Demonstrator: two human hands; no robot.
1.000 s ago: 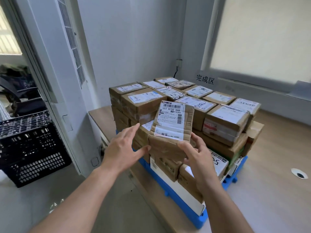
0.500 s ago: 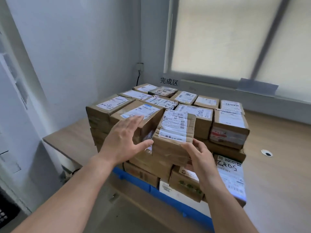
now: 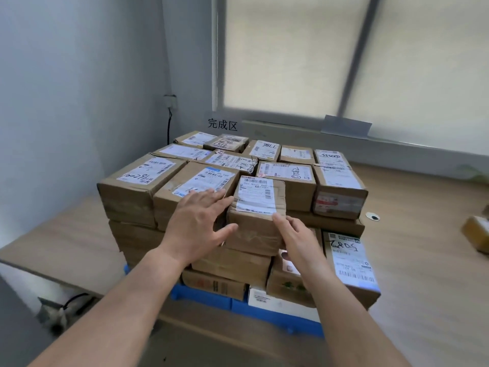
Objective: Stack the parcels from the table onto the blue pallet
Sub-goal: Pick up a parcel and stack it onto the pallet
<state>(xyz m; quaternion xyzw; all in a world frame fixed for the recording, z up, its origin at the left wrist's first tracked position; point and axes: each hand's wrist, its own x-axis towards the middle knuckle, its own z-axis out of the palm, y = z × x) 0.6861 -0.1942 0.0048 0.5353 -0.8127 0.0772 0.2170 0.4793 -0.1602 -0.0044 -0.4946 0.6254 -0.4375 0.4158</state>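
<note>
On the wooden table, a blue pallet carries stacked parcels.

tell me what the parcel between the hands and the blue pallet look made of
The parcel: matte brown cardboard, creased, with shiny clear tape and a white paper label. The pallet: probably moulded plastic, given its even bright blue, smooth look.

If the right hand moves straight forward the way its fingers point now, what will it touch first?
Most likely the front face of the small parcel at the near edge of the stack. The right hand has its fingertips right at it, though contact is unclear.
</note>
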